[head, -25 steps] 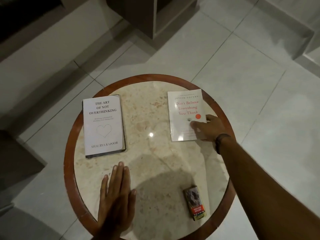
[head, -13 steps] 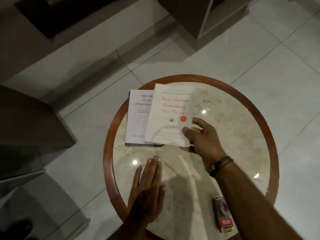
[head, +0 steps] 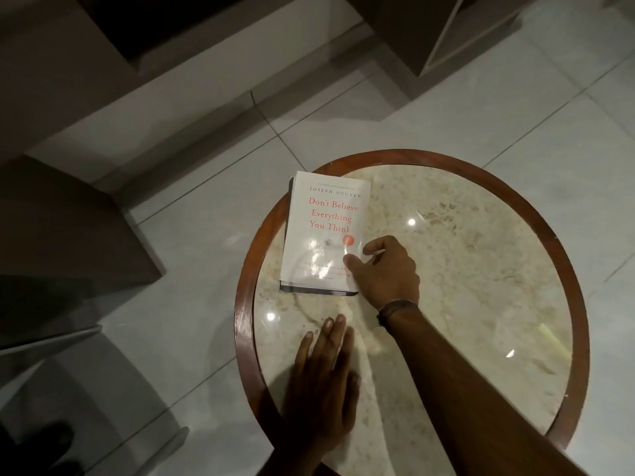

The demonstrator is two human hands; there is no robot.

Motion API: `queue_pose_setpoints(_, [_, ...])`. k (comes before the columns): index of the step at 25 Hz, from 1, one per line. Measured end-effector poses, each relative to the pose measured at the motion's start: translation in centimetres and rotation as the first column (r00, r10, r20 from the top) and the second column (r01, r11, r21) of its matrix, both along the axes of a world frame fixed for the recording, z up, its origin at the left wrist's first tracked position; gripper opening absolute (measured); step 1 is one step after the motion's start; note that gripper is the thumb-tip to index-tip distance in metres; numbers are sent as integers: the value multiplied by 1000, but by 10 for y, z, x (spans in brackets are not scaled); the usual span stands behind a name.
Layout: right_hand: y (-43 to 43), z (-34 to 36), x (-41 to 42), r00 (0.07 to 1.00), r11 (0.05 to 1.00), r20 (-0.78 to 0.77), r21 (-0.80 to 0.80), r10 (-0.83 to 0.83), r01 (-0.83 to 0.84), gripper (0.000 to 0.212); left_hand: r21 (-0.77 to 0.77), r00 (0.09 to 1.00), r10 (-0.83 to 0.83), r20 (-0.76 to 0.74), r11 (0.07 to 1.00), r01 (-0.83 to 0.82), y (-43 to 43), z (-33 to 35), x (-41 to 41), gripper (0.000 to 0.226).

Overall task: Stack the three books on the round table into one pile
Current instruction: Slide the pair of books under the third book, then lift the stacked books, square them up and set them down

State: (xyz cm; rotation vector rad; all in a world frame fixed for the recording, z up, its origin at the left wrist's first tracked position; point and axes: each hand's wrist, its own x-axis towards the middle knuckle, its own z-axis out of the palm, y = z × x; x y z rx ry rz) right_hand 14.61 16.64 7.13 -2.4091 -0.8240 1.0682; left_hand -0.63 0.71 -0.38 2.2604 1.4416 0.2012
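Observation:
On the left side of the round marble table point(head: 481, 269) a white book titled "Don't Believe Everything You Think" point(head: 326, 218) lies flat on a second book. Only the dark lower edge point(head: 316, 288) and a sliver at the left of that second book show. My right hand point(head: 388, 269) is at the top book's lower right corner, with the thumb on the cover and the fingers curled at its edge. My left hand point(head: 323, 379) rests flat on the table near the front edge, fingers together, holding nothing. No third book is in view.
The table has a raised brown wooden rim point(head: 244, 304). Grey upholstered furniture point(head: 68, 228) stands on the tiled floor to the left, and a dark cabinet point(head: 429, 36) stands beyond the table. My right forearm crosses the table's near right part.
My right hand has carried the white book from the table's right side to the left and laid it on "The Art of Not Overthinking". My view has swung left. The small pack has left view.

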Motion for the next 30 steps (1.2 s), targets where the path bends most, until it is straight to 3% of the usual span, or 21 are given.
queue_pose_setpoints(2, [3,-1,4,999,999,-8,12,51,-51,49,-90,955,172,242,984,-154,15,16,-4,58])
queue_pose_setpoints(4, [11,-2,7,997,997,-39,30,71,-70,64,-135,767,505,397,858,-495,55,36,-4,53])
queue_pose_setpoints(6, [21,-5,5,993,994,-32,10,113,-112,66,-171,618,721,315,683,-710,119,55,1,58])
queue_pose_setpoints(7, [26,-7,3,988,988,-15,-6,153,-153,64,-212,637,750,178,661,-719,151,61,4,60])
queue_pose_setpoints(9, [31,-8,-8,978,978,21,-36,206,-206,66,-305,710,692,-134,652,-694,192,70,17,63])
queue_pose_setpoints(10, [31,-9,-12,976,976,52,-50,212,-210,69,-328,726,653,-214,652,-684,198,71,23,63])
queue_pose_setpoints(12, [32,-12,-18,971,977,113,-65,210,-204,71,-327,730,647,-220,656,-680,198,69,28,61])
queue_pose_setpoints(15, [30,-16,-25,971,980,138,-58,194,-188,68,-357,725,673,-150,647,-674,203,65,16,58])
queue_pose_setpoints(18, [25,-20,-21,976,983,119,0,184,-185,66,-594,699,714,44,582,-556,217,67,-5,43])
queue_pose_setpoints(20, [19,-18,-10,990,984,-45,127,131,-125,65,-708,684,706,183,577,-407,215,76,-17,38])
queue_pose_setpoints(23, [2,-6,8,917,961,-379,276,125,-17,72,-703,672,633,384,672,-231,201,93,-32,59])
queue_pose_setpoints(26, [-16,5,14,913,837,-255,528,318,-144,58,-581,571,559,601,796,-169,179,102,-34,73])
queue_pose_setpoints(28, [-24,4,11,916,734,-143,650,375,-199,49,-474,555,509,658,852,-220,168,99,-25,67])
queue_pose_setpoints(30, [-27,-3,7,916,710,-101,666,387,-227,45,-477,537,519,665,848,-230,160,93,-14,63])
